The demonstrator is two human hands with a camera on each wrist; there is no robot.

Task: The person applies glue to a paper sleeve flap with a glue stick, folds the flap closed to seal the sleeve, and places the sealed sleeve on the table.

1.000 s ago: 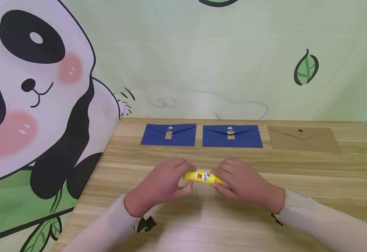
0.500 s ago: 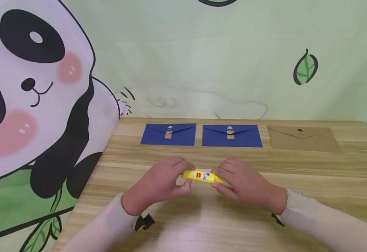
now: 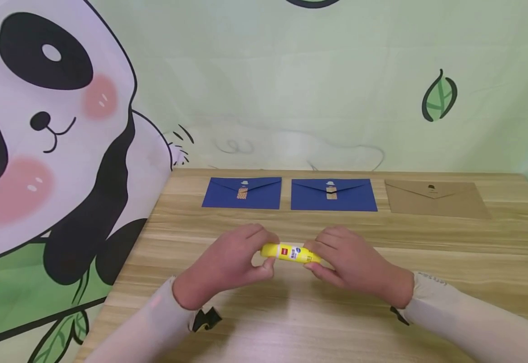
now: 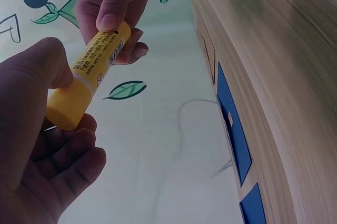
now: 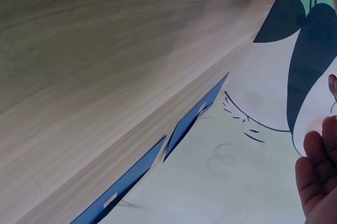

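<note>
The left hand [image 3: 227,262] and the right hand [image 3: 359,262] hold one yellow glue stick [image 3: 292,253] between them, near the middle of the head view and raised above the wood-grained surface [image 3: 286,317]; the glue stick lies crosswise, nearly level, its left end a touch higher in the head view; the left hand pinches the plain yellow end, thumb on one side and fingers on the other, just beside a white band [image 3: 278,251] that rings the tube; the right hand grips the opposite end, its thumb pressed along the printed side, as the left wrist view shows; a red label [image 3: 284,251] shows in the gap between the two hands, with lines of dark print and a barcode [image 4: 116,52] on the side turned to the left wrist camera; beyond the hands, well apart from them, three closed envelopes lie in a row near the far edge of the surface; a blue envelope [image 3: 264,199] with a small patterned patch is on the left, a second blue envelope [image 3: 309,200] with a similar patch is in the middle, and a brown envelope [image 3: 454,206] is on the right; a pale green backdrop [image 3: 336,85] rises behind them, with a large cartoon panda [image 3: 110,176] on its left side and a drawn leaf [image 3: 440,98] on its right; pale sleeves [image 3: 463,307] cover both forearms
</note>
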